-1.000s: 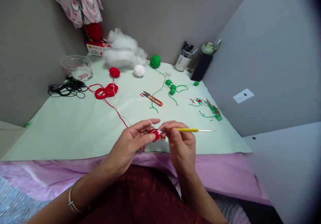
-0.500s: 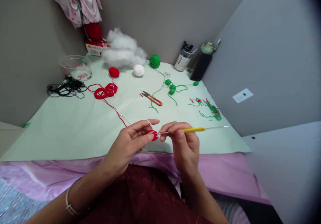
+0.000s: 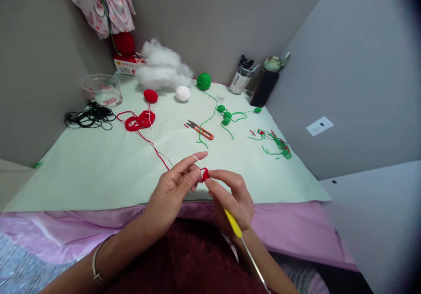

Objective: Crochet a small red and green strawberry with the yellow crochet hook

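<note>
A small red crocheted piece (image 3: 205,175) is pinched between both hands above the table's front edge. My left hand (image 3: 173,184) grips its left side with thumb and fingers, the index finger stretched out with white yarn (image 3: 196,157) over it. My right hand (image 3: 235,197) pinches the piece's right side with its fingertips and also holds a yellow-handled crochet hook (image 3: 233,224), whose metal shaft points down toward the forearm. Red yarn (image 3: 162,160) and white yarn run from the left hand back to a red ball (image 3: 150,95) and a white ball (image 3: 183,93).
Orange snips (image 3: 205,133) lie mid-table beside green yarn pieces (image 3: 226,115). Green and red scraps (image 3: 281,145) are at the right. Behind stand a clear tub (image 3: 101,90), white stuffing (image 3: 164,68), a green ball (image 3: 204,81), a pen cup (image 3: 240,81) and a bottle (image 3: 265,83).
The hook has swung from lying level, pointing right, to pointing down and right, away from the red piece. My right fingertips have moved onto the piece, and my left hand has shifted slightly.
</note>
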A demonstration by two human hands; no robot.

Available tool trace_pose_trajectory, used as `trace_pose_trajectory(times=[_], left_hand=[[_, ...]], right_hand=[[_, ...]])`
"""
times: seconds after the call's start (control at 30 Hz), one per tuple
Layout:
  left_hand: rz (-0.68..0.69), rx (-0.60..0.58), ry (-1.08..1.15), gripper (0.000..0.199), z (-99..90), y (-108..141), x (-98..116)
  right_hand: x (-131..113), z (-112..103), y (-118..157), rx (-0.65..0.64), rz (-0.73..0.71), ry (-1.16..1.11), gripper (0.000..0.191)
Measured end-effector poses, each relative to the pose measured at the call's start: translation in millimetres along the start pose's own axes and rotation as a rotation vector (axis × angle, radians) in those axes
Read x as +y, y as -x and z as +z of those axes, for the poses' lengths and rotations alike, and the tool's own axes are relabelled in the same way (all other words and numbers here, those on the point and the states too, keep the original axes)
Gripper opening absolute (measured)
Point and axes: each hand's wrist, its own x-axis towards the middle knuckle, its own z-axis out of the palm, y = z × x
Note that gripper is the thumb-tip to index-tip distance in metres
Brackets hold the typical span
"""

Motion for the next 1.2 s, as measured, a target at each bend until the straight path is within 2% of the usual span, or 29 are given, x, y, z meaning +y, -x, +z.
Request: trace_pose_trajectory(times=[0.07, 0.17, 0.23, 0.27, 0.33, 0.5, 0.63, 0.7, 0.77, 0.87, 0.97, 1.1, 1.2], left_hand=[[0.056, 0.019, -0.136, 0.036, -2.3, 0, 3], [0.284, 0.07, -0.375, 0.031, -5.6, -1, 10], [0.438, 0.086, -0.457, 0.03, -7.0, -1, 12], [0.463, 0.09, -0.459, 0.031, -7.3, -1, 12], [0.4, 0.095, -0.378, 0.031, -6.8, -1, 11], [0.078, 0.098, 0.135, 0.018, -1.6, 0, 16], [-0.056, -0.004, 0.324, 0.015, -2.8, -2, 27], [-0.072, -0.073, 0.287, 0.022, -6.2, -3, 29], [-0.042, -0.097, 0.16, 0.03, -9.7, -5, 28], [0.043, -0.071, -0.086, 0.041, -12.9, -7, 25], [0.081, -0.052, -0.229, 0.049, -14.3, -8, 24], [0.055, -0.043, -0.233, 0.053, -13.4, -8, 24], [0.059, 0.015, -0.194, 0.055, -8.7, -4, 20]], right_hand=[[1, -1, 0, 0.005, -0.004, -0.032, 0.043], [1, -2, -2, -0.016, -0.02, -0.04, 0.042], [1, -2, -3, -0.015, -0.027, -0.035, 0.04], [0, -2, -4, -0.013, -0.027, -0.031, 0.039], [-1, -2, -7, -0.03, -0.042, -0.018, 0.035], [-4, 0, -14, -0.054, -0.091, -0.01, 0.029], [-6, 0, -16, -0.042, -0.081, -0.001, 0.029], [-6, -1, -16, -0.038, -0.064, 0.007, 0.031], [-6, -3, -15, -0.048, -0.062, 0.013, 0.032], [-5, -5, -17, -0.083, -0.1, 0.048, 0.027], [-2, -7, -19, -0.104, -0.135, 0.092, 0.025], [-1, -9, -19, -0.147, -0.152, 0.051, 0.026], [-2, -8, -13, -0.122, -0.086, 0.043, 0.031]])
